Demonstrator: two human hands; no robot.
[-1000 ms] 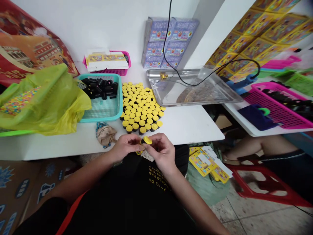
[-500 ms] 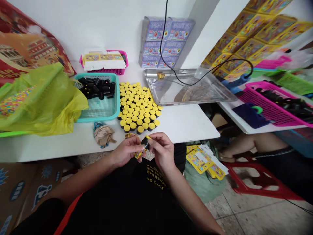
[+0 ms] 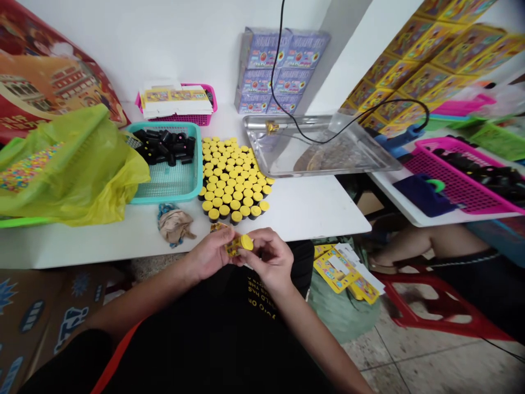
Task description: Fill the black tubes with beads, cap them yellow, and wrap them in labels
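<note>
Over my lap, just off the table's front edge, I hold a small canister (image 3: 246, 242) with a round yellow lid and a yellow printed label on its side. My left hand (image 3: 211, 256) is closed around its labelled end, and a printed strip (image 3: 217, 226) sticks up behind that thumb. My right hand (image 3: 271, 258) is closed too, thumb and fingers at the lid end; its far fingertips are partly hidden. Beyond my hands stand many yellow-lidded black canisters (image 3: 232, 180), packed upright in a block on the white table (image 3: 320, 205).
Left of the canisters, a turquoise basket (image 3: 164, 186) holds black tubes. Nearby are a crumpled cloth (image 3: 175, 224) and a yellow bag (image 3: 82, 175). A metal tray (image 3: 324, 172) lies behind on the right. A person's leg (image 3: 410, 249) and a red stool (image 3: 443, 306) are at right.
The canister in my hands has turned: its yellow lid now faces me and the black side is covered by label and fingers. The view has shifted slightly.
</note>
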